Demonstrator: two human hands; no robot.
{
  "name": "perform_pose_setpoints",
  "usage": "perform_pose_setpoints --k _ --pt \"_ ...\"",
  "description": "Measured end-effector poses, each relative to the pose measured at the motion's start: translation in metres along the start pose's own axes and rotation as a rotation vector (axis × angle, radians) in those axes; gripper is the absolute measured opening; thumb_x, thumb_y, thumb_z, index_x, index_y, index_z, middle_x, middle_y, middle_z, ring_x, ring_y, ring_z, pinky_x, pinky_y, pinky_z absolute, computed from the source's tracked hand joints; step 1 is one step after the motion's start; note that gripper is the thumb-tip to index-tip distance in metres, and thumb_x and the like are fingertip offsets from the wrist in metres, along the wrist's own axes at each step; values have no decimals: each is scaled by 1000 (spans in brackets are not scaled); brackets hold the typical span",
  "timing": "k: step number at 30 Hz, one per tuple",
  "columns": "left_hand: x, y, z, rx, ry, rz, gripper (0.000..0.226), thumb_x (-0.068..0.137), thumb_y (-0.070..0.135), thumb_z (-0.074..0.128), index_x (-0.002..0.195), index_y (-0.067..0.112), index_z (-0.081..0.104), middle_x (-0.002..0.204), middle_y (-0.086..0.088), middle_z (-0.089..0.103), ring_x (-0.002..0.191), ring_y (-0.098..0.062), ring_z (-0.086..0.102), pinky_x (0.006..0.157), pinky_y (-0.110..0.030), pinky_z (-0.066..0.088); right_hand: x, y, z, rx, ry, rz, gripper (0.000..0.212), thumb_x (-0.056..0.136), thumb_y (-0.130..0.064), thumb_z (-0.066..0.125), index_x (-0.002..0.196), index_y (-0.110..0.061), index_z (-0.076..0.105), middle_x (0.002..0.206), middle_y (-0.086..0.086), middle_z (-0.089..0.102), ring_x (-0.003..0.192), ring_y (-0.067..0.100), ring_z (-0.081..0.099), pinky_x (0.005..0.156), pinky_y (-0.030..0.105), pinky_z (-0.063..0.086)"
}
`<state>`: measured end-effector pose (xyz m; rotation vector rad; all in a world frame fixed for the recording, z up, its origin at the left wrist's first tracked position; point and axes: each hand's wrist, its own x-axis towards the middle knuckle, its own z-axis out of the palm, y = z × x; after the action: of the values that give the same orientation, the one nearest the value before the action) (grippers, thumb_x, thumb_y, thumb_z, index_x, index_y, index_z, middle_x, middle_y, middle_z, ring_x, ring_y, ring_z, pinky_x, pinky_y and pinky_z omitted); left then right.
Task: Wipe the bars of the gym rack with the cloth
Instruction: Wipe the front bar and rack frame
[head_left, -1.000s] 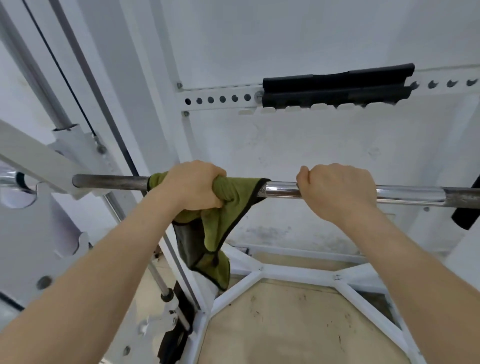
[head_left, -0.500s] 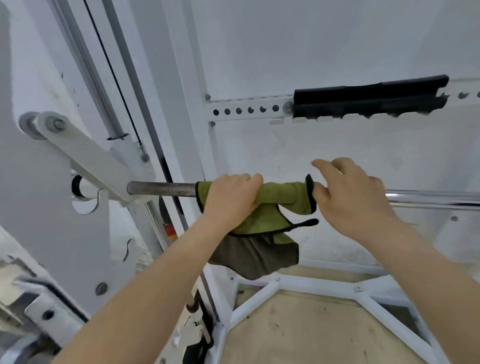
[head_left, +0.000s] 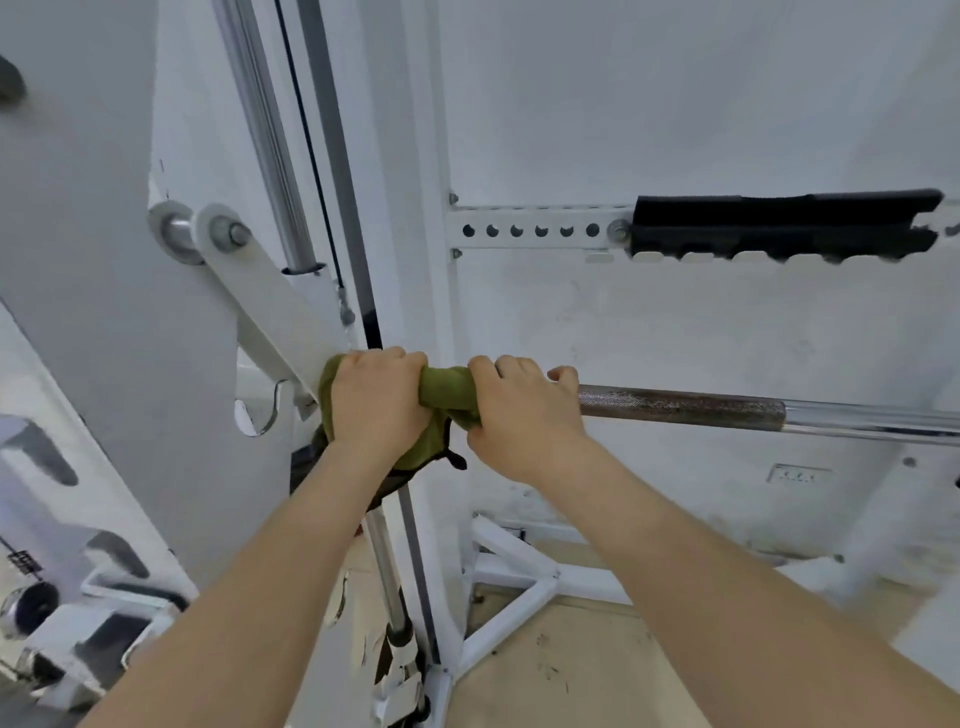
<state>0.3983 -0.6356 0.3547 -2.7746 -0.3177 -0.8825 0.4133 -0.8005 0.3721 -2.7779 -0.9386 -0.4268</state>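
Both bare hands sit side by side on the horizontal bar (head_left: 727, 410), at its left end where it meets the white rack arm (head_left: 270, 317). The left hand (head_left: 376, 400) is clamped over the green cloth (head_left: 447, 389), which is wrapped round the bar – the fingers curl over the top and the cloth bulges out on either side of the fist. A looser part of the cloth, with a darker edge, hangs down below the left wrist.

The right hand (head_left: 519, 415) is closed round the bar just to the right, its inner side touching the cloth's right end; whether it pinches cloth or only metal under the palm cannot be told.

To the right of that hand the bar shows a dark knurled stretch, then smooth bright chrome running off the right edge. Farther off, on the white wall side, a white strip with a row of round holes (head_left: 530, 230) runs across, and a black padded piece (head_left: 784, 223) is fixed to its right part. Lower down – near the tan floor (head_left: 571, 670) – white base struts (head_left: 519, 597) of the rack meet at an angle.
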Motion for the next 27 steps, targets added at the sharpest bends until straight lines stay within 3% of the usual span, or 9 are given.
perform_pose_setpoints --k 5,7,8,10,12,16,19,23,27 --pt "-1 76 -19 -112 -26 77 9 86 17 54 80 20 47 82 1 58 80 -23 58 73 -32 33 -3 13 -14 -30 -42 101 77 80 -18 59 146 -13 20 159 6 4 146 22 2 108 54 20" --pt "0 107 -24 -194 -53 149 3 86 19 55 87 19 52 87 0 60 85 -23 58 74 -32 34 -5 31 -29 -49 -121 145 94 78 -15 61 152 -20 2 160 4 -3 146 23 7 108 56 20" --pt "-1 110 -24 -197 -30 194 8 86 23 58 91 19 54 87 1 60 85 -22 58 74 -32 35 -8 41 -33 -62 -171 139 97 78 -19 62 152 -24 -1 159 3 5 143 23 20 106 55 23" --pt "-7 81 -24 -120 -23 254 22 83 37 63 95 22 53 86 4 58 83 -21 58 73 -32 35 -14 58 -36 -57 -269 120 89 81 -29 62 150 -29 7 144 0 37 124 25 47 95 53 30" --pt "-8 30 -19 -68 9 173 29 80 51 60 90 25 51 76 6 53 76 -22 55 66 -35 36 -15 63 -33 -83 -244 71 64 87 -36 57 142 -31 25 119 0 54 106 28 56 88 50 33" --pt "1 -13 -14 -94 2 53 34 77 51 63 73 23 44 60 5 45 60 -24 47 57 -33 35 -2 40 -19 -152 -11 25 27 89 -35 52 112 -20 50 100 2 55 96 27 54 79 42 33" --pt "-5 15 -12 -143 21 43 26 75 39 70 79 19 55 68 -2 57 68 -30 56 71 -41 39 -2 37 -7 -171 82 41 15 89 -31 55 94 -19 48 86 0 49 89 26 56 73 37 29" --pt "-2 62 -11 -161 62 64 22 73 34 69 82 20 55 72 -2 56 74 -30 55 76 -41 33 -11 65 -17 -208 69 66 19 86 -37 56 83 -22 45 89 -1 61 104 24 50 100 50 27" --pt "-4 134 -17 -133 14 157 23 66 18 71 80 16 53 67 -4 53 67 -30 53 67 -36 24 -26 96 -21 -203 36 138 23 82 -38 57 69 -26 42 76 -4 53 104 22 48 99 50 26"
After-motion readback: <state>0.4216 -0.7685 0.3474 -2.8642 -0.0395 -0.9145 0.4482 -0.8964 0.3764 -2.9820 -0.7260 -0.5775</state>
